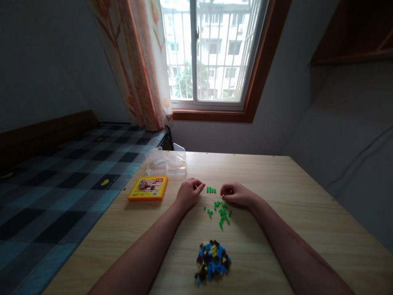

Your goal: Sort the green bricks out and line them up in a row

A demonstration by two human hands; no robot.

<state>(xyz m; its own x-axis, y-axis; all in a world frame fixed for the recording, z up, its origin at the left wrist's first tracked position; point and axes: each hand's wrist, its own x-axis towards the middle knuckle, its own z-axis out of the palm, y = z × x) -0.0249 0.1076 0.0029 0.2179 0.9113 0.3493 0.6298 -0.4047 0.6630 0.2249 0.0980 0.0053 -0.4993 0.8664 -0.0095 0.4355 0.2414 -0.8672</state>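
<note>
My left hand (190,192) and right hand (237,195) curl narrow beside the green bricks (221,211); whether either pinches one, I cannot tell. Tiny, light, hard pieces, probably best nipped by their sides.

Between left hand (188,192) and right hand (237,195) lie scattered bricks (221,211).

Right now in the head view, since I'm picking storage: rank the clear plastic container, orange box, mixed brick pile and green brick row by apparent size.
Largest, unranked: clear plastic container, orange box and mixed brick pile look alike; the pile is nearest the camera.
Smallest: green brick row.
</note>
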